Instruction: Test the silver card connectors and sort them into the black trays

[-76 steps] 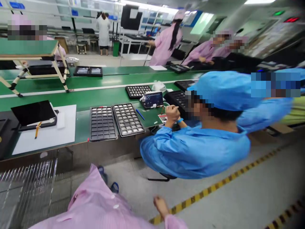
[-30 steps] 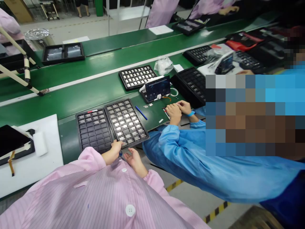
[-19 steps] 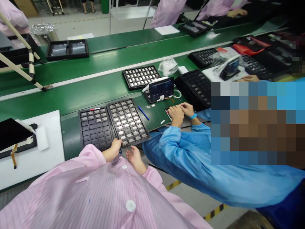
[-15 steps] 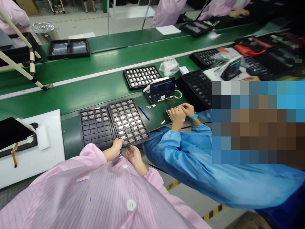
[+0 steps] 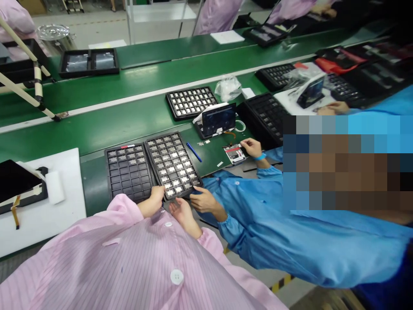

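Observation:
My left hand (image 5: 152, 201) is curled on the lower edge of a black component tray (image 5: 172, 165), whose pockets hold small silver parts. My right hand (image 5: 181, 214) is just below that tray's edge, fingers loosely apart, holding nothing. To the left lies a second black tray (image 5: 129, 174), its upper rows filled and its lower pockets bare. A co-worker's blue-sleeved hand (image 5: 202, 201) touches the first tray's lower right corner. Their other hand (image 5: 252, 148) lies next to a small circuit board (image 5: 235, 153).
A green conveyor bench (image 5: 97, 133) runs across the view. On it are a blue pen (image 5: 193, 152), a propped display (image 5: 218, 120), a plastic bag (image 5: 227, 88) and more black trays. A black tablet (image 5: 14, 181) lies on a white board at the left.
The co-worker's nearer hand has left the small board and reached the tray's corner, uncovering the board. My hands have stayed at the tray edge, and the view has shifted little since the last frames.

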The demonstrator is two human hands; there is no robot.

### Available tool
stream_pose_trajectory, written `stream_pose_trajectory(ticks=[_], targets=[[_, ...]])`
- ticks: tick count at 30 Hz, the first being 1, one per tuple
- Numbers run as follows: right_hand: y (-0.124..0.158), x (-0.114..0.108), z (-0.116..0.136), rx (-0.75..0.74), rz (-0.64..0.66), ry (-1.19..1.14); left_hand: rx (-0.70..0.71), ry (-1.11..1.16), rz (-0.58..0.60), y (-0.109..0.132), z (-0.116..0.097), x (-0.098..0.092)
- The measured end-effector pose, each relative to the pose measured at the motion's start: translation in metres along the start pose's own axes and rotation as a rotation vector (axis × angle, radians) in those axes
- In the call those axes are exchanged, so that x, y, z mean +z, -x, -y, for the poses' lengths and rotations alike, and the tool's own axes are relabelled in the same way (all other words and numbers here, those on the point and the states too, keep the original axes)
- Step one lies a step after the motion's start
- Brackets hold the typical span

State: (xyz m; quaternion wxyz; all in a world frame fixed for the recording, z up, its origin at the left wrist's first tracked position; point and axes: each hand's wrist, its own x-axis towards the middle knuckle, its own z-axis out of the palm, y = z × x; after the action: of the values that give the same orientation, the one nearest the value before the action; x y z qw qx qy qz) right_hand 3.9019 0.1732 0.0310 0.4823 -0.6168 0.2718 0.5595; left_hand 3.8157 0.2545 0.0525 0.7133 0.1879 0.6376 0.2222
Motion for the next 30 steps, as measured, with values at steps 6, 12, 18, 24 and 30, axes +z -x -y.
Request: stream_pose_trajectory(ticks=[6,12,18,24,30], targets=[[0.003,-0.011,-0.008,-0.028,0.012,-0.011,-0.070,-0.025,0.059,0.008,-0.004,-0.005],[0.000,-0.010,-0.005,-0.105,0.033,-0.046,-0.030,0.004,0.190,0.019,-0.010,-0.006],[-0.010,0.005,0.008,-0.228,0.125,-0.078,0.005,0.039,0.262,0.027,-0.014,-0.009],[-0.023,0.005,0.010,-0.287,0.142,-0.109,0.028,0.031,0.312,0.028,-0.014,-0.009],[-0.019,-0.011,0.005,-0.331,0.170,-0.111,0.029,0.017,0.374,0.039,-0.014,-0.012]])
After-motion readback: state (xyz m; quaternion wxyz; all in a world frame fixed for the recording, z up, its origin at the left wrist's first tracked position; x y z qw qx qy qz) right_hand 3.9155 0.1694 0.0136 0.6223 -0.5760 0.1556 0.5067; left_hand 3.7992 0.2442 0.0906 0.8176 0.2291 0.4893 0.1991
